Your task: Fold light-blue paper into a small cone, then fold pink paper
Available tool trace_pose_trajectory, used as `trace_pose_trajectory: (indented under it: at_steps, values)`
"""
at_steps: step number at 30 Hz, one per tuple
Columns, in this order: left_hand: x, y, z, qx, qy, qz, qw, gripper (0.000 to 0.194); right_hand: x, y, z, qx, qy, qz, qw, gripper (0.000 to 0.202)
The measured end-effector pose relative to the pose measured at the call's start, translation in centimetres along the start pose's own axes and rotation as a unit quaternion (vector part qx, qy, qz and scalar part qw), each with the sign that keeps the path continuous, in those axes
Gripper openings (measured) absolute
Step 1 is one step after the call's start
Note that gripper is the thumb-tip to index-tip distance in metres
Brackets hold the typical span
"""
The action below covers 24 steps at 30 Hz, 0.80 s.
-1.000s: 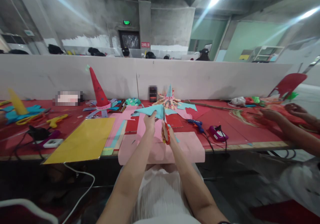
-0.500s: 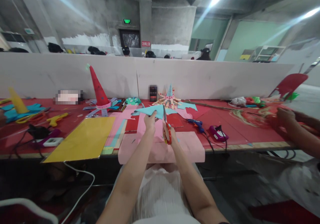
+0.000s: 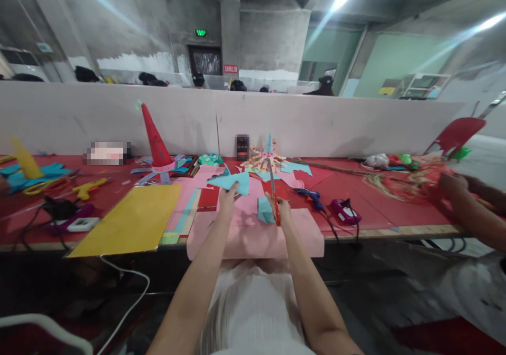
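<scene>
One blue piece (image 3: 241, 182), left hand (image 3: 227, 199); one scissors (image 3: 277, 212), right hand (image 3: 283, 211).

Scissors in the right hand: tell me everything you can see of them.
The scissors have orange-red handles and slim, grey, metal-looking blades. The right hand grips them by the handles, partly hiding these. The blades point away from the wearer, toward the small blue-tipped figure, and look shut or nearly so. They are apart from the blue piece in the left hand. A light-blue scrap shows just left of the handles; whether it touches them is unclear.
</scene>
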<state>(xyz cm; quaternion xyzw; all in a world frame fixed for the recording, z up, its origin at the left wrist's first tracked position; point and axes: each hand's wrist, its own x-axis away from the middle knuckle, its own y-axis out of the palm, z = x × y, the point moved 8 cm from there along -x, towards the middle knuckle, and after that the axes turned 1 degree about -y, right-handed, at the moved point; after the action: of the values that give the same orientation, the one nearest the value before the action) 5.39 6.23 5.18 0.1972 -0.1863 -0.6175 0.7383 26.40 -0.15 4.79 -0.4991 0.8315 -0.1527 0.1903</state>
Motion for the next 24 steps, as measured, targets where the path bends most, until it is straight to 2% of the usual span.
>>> trace_pose_trajectory:
  at_steps: [2,6,10,16,20,24]
  values:
    - [0.2,-0.4,-1.3,0.012,-0.025,-0.034,0.999,0.028,0.1,-1.0,0.0,0.059,0.003,0.011,0.998,0.036]
    - [0.3,-1.0,-3.0,0.045,-0.046,-0.049,0.997,0.024,0.4,-2.7,-0.1,0.169,-0.015,0.052,0.984,0.019]
    - [0.1,-0.6,-3.9,0.069,-0.081,-0.079,0.991,0.021,0.3,-3.1,0.8,0.243,-0.012,0.052,0.968,0.025]
    - [-0.4,-0.8,-4.2,0.116,-0.118,-0.067,0.984,0.017,0.3,-2.9,2.6,0.289,-0.008,0.025,0.957,0.029]
    - [-0.7,-1.0,-4.6,0.122,-0.127,-0.065,0.982,0.017,0.4,-3.1,2.6,0.297,-0.019,0.050,0.953,0.030]
    - [-0.9,-1.0,-4.8,0.128,-0.133,-0.057,0.981,0.013,0.2,-3.0,2.6,0.293,-0.030,0.046,0.954,0.032]
